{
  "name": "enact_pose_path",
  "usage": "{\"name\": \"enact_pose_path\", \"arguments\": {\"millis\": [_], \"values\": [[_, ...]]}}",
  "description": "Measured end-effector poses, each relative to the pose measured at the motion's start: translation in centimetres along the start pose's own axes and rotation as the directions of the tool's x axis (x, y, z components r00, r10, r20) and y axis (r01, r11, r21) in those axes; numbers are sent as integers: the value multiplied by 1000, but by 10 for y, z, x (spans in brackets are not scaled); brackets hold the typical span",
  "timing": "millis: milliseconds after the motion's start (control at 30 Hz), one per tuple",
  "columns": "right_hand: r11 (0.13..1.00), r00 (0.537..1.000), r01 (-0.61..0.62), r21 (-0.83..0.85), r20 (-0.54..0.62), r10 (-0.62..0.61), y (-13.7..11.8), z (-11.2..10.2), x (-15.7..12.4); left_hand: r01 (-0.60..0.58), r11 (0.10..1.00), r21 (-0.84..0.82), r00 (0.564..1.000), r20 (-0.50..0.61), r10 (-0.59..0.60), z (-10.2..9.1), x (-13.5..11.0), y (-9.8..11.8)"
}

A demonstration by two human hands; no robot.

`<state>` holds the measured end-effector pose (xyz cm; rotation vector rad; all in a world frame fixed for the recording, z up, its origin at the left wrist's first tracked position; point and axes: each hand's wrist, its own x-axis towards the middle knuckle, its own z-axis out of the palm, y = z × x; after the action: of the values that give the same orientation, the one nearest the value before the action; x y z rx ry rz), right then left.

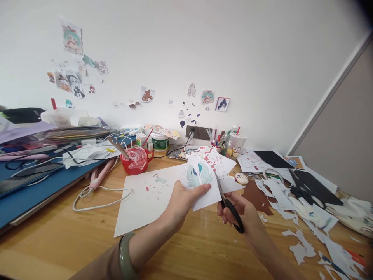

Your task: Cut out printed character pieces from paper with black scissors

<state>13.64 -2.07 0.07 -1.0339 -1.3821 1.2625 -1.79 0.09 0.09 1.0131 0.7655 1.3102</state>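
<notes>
My left hand [186, 198] pinches a white sheet of paper [205, 197] with its thumb on top. Printed on that paper are teal hair-like shapes and red pieces; its outline is irregular. In my right hand [240, 208] is a pair of scissors [233, 216] with black handles, fingers through the loops. The blades point up and away, against the right part of the paper. Below and left of my left hand lies a larger white sheet [140, 206] carrying small coloured cut-outs [159, 178].
A red mug [135, 165] and a green-white tub [160, 142] stand at the back. White paper scraps [303, 247] and black-handled scissors [305, 188] lie at right. A pink hair straightener [99, 174] with a white cord is at left, beside a cluttered blue board [43, 194].
</notes>
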Motion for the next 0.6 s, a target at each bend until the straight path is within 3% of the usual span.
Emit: {"name": "enact_pose_path", "arguments": {"millis": [300,600], "values": [[1000,1000,9,-21,13,-8,4,-2,1,6,1000,25,999,34,-7,1,-2,2],[1000,998,-1,-28,56,2,-2,-5,-1,1,995,-96,1000,3,-1,-5,2,8]]}}
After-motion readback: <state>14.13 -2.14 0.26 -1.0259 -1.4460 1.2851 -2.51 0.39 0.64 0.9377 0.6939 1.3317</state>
